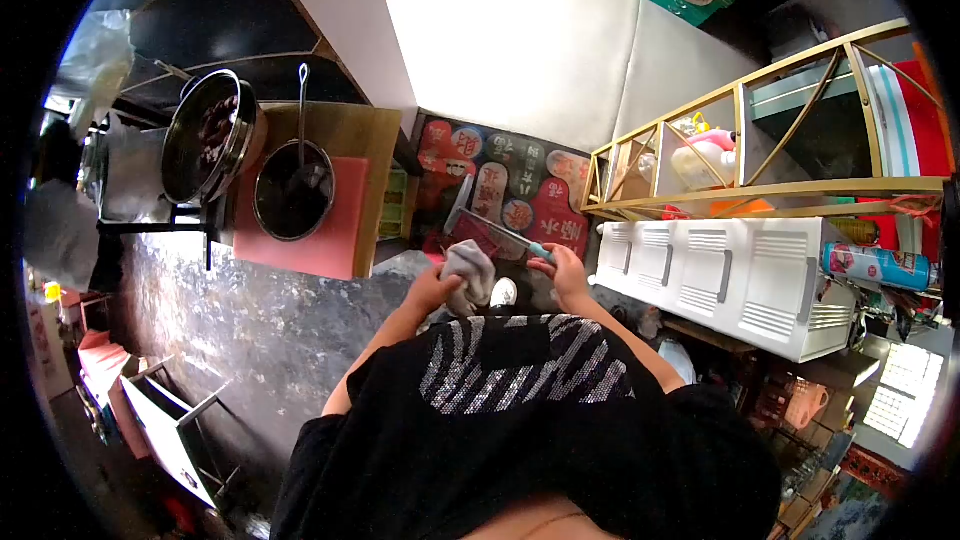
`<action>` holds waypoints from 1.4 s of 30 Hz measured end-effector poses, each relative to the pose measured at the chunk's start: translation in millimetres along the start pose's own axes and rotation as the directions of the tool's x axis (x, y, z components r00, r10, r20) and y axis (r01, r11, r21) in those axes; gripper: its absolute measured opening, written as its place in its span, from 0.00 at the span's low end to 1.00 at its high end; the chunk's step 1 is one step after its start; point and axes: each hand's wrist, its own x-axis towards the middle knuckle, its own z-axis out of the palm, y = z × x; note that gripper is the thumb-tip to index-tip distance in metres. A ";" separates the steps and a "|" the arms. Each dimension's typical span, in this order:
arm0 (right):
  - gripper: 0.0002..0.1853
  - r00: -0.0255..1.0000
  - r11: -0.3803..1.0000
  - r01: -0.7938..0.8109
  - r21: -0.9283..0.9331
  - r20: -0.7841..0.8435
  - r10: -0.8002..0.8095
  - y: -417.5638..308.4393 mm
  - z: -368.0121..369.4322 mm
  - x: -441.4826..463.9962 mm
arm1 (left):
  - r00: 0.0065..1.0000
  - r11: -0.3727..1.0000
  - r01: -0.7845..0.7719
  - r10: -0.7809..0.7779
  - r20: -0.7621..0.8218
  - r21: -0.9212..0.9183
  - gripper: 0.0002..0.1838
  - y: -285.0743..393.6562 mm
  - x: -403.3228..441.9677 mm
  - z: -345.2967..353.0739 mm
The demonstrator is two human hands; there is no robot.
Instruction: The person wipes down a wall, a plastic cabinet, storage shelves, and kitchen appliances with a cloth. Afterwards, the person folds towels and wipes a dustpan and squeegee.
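My left hand (433, 289) is closed around a crumpled grey cloth (469, 271), held in front of my body. My right hand (569, 280) grips the pale teal handle end of a squeegee (505, 232). Its thin shaft slants away to the upper left, and a narrow crosswise head lies at the far end, above the patterned mat. The cloth and the squeegee appear apart, with the cloth below the shaft. A white shoe (504, 294) shows on the floor between my hands.
A red and grey doormat (505, 175) lies ahead at the doorway. On the left, a dark pot (293, 195) with a ladle and a metal pan (207, 135) sit by a wooden stand. White drawers (700, 275) and a gold-framed shelf (740, 140) line the right.
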 end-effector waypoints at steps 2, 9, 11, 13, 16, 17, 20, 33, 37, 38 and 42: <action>0.19 1.000 0.994 0.009 -0.113 0.020 -0.007 -8.1 -16.4 -12.3 | 0.998 0.999 0.026 -0.024 0.063 -0.024 0.24 13.7 -15.0 -28.0; 0.24 0.989 0.607 0.081 -0.791 -0.012 -0.148 -33.1 -47.1 15.8 | 0.998 0.870 0.057 -0.057 -0.015 0.490 0.23 21.6 -25.7 -53.5; 0.24 0.994 0.415 -0.044 -0.909 -0.082 -0.075 -43.6 -36.2 42.2 | 0.995 0.871 0.097 -0.098 -0.025 0.482 0.23 18.0 -23.4 -57.0; 0.25 0.965 0.326 -0.262 -0.908 -0.255 0.067 -13.9 -59.1 104.2 | 0.993 0.854 0.116 -0.096 -0.066 0.507 0.23 3.7 -20.4 -52.4; 0.23 0.737 0.310 -0.668 -0.676 -0.547 0.397 -8.2 -60.2 178.6 | 0.989 0.774 0.145 -0.119 -0.084 0.617 0.20 18.2 -31.6 -39.3; 0.22 0.696 0.240 -0.699 -0.673 -0.566 0.441 -11.0 -58.5 196.8 | 0.988 0.753 0.157 -0.127 -0.093 0.639 0.20 16.2 -33.1 -33.9; 0.20 0.811 -0.449 0.075 -0.890 -0.207 0.547 -25.1 -53.1 238.3 | 0.982 0.812 0.190 -0.149 -0.117 0.553 0.20 18.5 -39.7 -15.0; 0.26 0.880 -0.208 0.054 -0.977 -0.052 0.472 -21.2 -92.2 152.9 | 0.951 0.813 0.305 -0.235 -0.201 0.496 0.27 60.5 -21.4 22.4; 0.28 0.916 -0.041 0.038 -0.998 0.018 0.401 -54.3 -130.1 135.4 | 0.946 0.802 0.321 -0.242 -0.218 0.503 0.39 65.1 -25.1 20.1; 0.28 0.932 -0.070 0.015 -0.997 -0.012 0.363 -67.1 -121.4 133.1 | 0.934 0.790 0.353 -0.270 -0.233 0.501 0.44 70.9 -25.5 18.8; 0.20 0.971 -0.121 0.067 -0.990 0.037 0.235 -90.1 -77.3 202.2 | 0.938 0.860 0.303 -0.192 -0.290 0.411 0.59 44.0 -44.6 2.6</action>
